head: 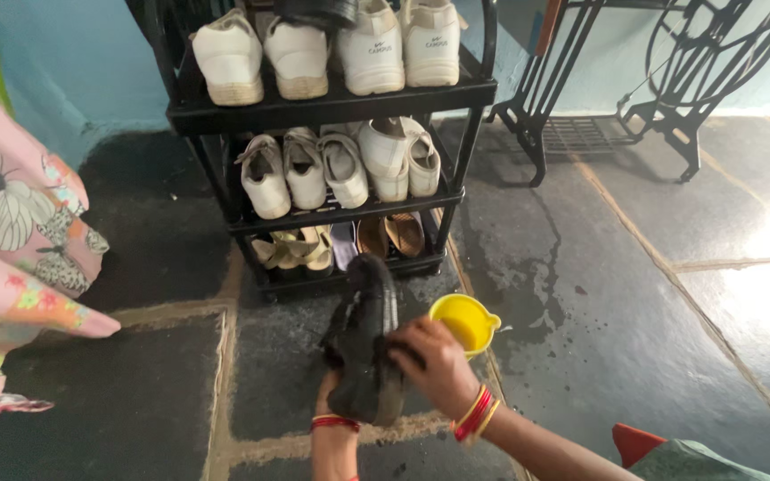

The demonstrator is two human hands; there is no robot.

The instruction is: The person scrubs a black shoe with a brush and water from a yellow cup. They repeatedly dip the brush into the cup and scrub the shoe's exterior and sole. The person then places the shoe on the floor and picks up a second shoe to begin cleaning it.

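Observation:
A dark, dirty shoe (365,330) is held up over the stone floor, sole side toward me, toe pointing at the rack. My left hand (328,396) grips its heel end from underneath; only the wrist with a red bangle shows clearly. My right hand (438,363), wearing red and yellow bangles, presses against the shoe's right side with the fingers curled around something dark that I cannot make out. A small yellow mug (465,322) stands on the floor just right of the shoe.
A black shoe rack (331,105) stands ahead with white shoes on two shelves and sandals on the lowest. Wet patches mark the floor (528,285) to its right. A black iron treadle stand (670,80) is at the back right. Pink floral cloth (20,223) hangs at left.

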